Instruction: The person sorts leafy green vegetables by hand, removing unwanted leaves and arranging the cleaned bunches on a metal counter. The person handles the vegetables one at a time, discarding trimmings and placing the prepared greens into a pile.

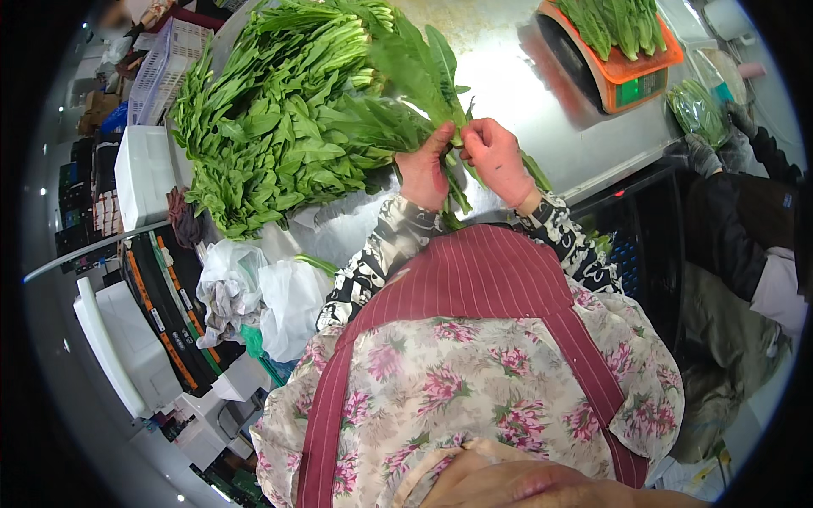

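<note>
My left hand holds a small bunch of leafy greens upright by its stems, the thumb pressed near the base. Close beside it, my right hand has its fingers curled in and pinched at the same stem base. What lies between those fingertips is hidden. Under and between the hands, loose leaves and stalks rest near the table's front edge. A large heap of long-leaf greens covers the steel table to the left, its cut stem ends at the top right of the pile.
An orange scale with greens on it stands at the right. Beyond it, a co-worker's gloved hands hold a bagged bunch. A black crate sits below the table edge. White plastic bags hang at left, near a foam box.
</note>
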{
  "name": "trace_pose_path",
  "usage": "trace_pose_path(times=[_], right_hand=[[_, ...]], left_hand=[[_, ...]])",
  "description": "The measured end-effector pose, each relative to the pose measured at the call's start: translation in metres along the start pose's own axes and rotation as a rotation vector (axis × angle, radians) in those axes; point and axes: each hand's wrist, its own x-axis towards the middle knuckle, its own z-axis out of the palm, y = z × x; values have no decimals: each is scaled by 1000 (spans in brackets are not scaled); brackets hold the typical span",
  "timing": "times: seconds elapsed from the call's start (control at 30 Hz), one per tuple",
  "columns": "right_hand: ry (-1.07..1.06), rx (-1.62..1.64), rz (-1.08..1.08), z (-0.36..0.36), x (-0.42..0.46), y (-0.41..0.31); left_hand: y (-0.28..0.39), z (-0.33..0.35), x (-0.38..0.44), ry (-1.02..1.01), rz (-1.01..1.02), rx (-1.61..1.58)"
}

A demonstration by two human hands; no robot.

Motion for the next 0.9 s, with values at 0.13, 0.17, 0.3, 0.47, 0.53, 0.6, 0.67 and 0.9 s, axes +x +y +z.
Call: trace_pose_path(times=[0.13, 0.17, 0.3, 0.47, 0.53, 0.6, 0.67, 0.9], right_hand=[[131, 315, 62, -2, 11, 7], [184, 333, 70, -10, 18, 13], [306, -107, -58, -58, 44, 51], [440, -1072, -650, -78, 53, 89], [169, -1012, -683, -39, 38, 94], [-182, -948, -767, 2, 8, 95], [-466, -762, -673, 11, -5, 90], [-65, -294, 24, -64, 8, 23]], left_hand=[[-10, -9, 5, 72, 152, 75], [-11, -15, 8, 87, 179, 95], [27, -3, 3, 20, -64, -152], [35, -16, 19, -154, -193, -284], [30, -4, 17, -300, -126, -134], [29, 19, 14, -244, -334, -233], [18, 24, 15, -257, -306, -120], [-20, 8, 17, -48, -336, -4]])
